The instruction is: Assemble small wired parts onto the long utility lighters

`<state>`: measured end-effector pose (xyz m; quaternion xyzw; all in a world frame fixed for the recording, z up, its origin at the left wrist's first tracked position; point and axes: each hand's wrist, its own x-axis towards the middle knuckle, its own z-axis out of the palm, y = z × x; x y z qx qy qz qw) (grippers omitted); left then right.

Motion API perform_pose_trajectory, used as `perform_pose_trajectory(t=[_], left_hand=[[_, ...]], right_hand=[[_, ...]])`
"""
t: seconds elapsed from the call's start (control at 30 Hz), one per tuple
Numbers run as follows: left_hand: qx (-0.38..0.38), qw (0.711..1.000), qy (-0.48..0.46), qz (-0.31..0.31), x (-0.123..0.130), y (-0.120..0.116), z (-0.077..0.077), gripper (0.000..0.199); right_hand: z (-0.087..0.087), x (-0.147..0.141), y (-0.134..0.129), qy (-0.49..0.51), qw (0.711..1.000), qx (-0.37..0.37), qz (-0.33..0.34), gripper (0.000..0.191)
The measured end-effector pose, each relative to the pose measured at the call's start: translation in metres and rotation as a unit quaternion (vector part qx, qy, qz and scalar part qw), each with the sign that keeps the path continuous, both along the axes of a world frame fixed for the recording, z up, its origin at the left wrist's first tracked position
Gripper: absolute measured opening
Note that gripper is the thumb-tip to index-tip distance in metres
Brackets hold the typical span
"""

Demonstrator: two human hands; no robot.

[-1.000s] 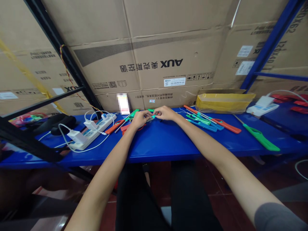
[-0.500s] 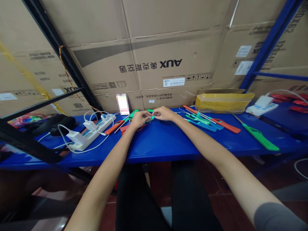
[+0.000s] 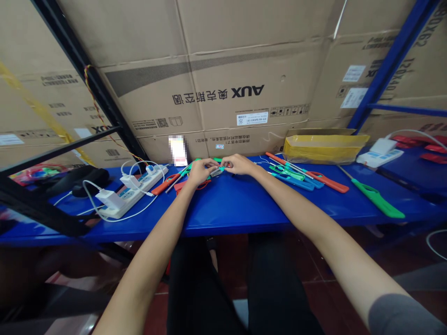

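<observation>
My left hand (image 3: 201,171) and my right hand (image 3: 239,164) meet near the back of the blue table, fingers closed. Between their fingertips is a small teal and metallic part (image 3: 217,172), too small to make out fully. Just left of my left hand lie an orange lighter (image 3: 165,184) and a red piece (image 3: 179,187), partly hidden by that hand. To the right of my right hand are blue lighters (image 3: 296,182), a green frame-like piece (image 3: 289,173) and a red-orange lighter (image 3: 330,181). A green lighter (image 3: 379,199) lies farther right.
A white power strip (image 3: 134,193) with chargers and cables is on the left of the blue table (image 3: 237,209). A yellow-taped box (image 3: 324,148) stands at the back right, near another white power strip (image 3: 380,156). Large cardboard (image 3: 223,60) rises behind.
The part between my fingertips has turned slightly and shows more of its metallic side. Both hands stay in almost the same place.
</observation>
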<state>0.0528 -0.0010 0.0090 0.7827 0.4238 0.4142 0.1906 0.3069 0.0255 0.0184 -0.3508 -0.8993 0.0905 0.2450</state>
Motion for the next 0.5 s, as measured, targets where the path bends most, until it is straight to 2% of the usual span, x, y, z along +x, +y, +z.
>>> perform_pose_trajectory(t=[0.5], left_hand=[[0.026, 0.999, 0.047, 0.004, 0.0002, -0.0025, 0.0037, 0.016]], right_hand=[[0.0003, 0.0004, 0.0001, 0.017, 1.000, 0.001, 0.005, 0.031]])
